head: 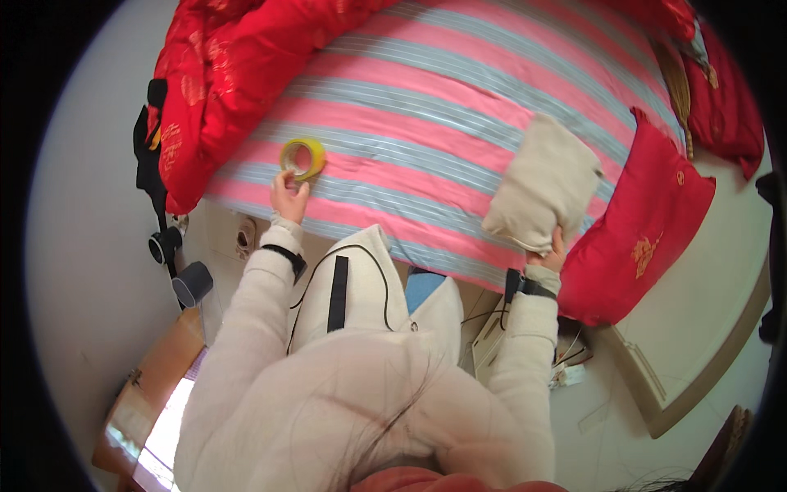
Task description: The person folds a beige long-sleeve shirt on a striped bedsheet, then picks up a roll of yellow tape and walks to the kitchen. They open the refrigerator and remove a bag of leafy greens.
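Note:
My left hand (289, 197) is at the near edge of a roll of yellow tape (315, 158), its thumb and fingers apart just below the ring. The roll lies on a bed sheet with pink and grey stripes (418, 144). Over at the right, my right hand (551, 251) grips the lower edge of a beige cloth pouch or small cushion (544, 178). Part of that hand is hidden under the cloth. Whether the beige piece rests on the sheet or is slightly raised, I cannot tell.
A red quilt (246, 67) is heaped at the upper left. One red pillow (639, 227) lies right of the beige piece, with another (716, 104) farther off. Black straps hang beside the quilt. Below the bed are a shoe (246, 237) and some cables.

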A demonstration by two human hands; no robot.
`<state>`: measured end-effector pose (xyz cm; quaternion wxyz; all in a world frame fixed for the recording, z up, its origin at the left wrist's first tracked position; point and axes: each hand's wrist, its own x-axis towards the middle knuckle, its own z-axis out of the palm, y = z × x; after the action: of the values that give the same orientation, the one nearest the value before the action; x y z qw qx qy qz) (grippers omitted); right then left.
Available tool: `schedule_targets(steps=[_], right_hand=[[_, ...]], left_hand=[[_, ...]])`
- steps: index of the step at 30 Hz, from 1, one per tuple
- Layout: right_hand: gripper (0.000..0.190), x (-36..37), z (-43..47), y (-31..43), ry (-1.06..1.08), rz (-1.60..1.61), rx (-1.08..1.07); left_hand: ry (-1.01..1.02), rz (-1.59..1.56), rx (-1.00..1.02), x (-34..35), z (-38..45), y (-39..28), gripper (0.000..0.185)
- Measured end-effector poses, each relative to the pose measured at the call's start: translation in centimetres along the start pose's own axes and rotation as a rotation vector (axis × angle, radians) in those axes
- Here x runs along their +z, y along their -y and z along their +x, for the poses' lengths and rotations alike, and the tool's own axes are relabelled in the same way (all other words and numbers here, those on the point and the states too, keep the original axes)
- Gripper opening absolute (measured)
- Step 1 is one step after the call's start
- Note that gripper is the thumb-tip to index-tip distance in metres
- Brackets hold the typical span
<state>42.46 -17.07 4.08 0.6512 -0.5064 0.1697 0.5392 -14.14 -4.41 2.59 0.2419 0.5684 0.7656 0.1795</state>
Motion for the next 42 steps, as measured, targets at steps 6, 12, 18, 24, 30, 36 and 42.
schedule_targets(steps=[6, 12, 18, 24, 30, 36, 42], right_hand=[[0.039, -6.1, 0.1, -0.2, -0.259, -0.35, 0.064], [0.037, -9.8, -4.0, -3.7, -0.665, -0.564, 0.116], [0.043, -2.9, -4.8, -3.5, -0.106, -0.802, 0.137], [0.034, 11.6, -8.9, -3.1, 0.544, -1.045, -0.089], [0.04, 19.0, -21.1, -9.3, 1.172, -0.882, 0.036], [0.049, 18.8, -29.0, -14.8, 1.35, -1.165, -0.157], [0.026, 17.7, -35.2, -22.6, 1.294, -1.163, -0.548]], left_hand=[[0.073, 0.337, 0.249, -1.1, 4.7, -0.5, 0.105], [0.261, 0.425, 0.11, 0.2, 7.0, -1.9, 0.107], [0.4, -0.48, -0.027, -3.9, 6.1, -6.3, 0.094], [0.534, -1.087, -0.111, -11.6, -2.6, -15.0, 0.093], [0.512, -0.898, 0.176, -18.2, -15.0, -17.2, 0.097], [0.293, -0.541, 0.317, -20.9, -23.7, -14.3, 0.093], [0.116, -0.358, 0.252, -25.2, -27.9, -6.8, 0.092]])
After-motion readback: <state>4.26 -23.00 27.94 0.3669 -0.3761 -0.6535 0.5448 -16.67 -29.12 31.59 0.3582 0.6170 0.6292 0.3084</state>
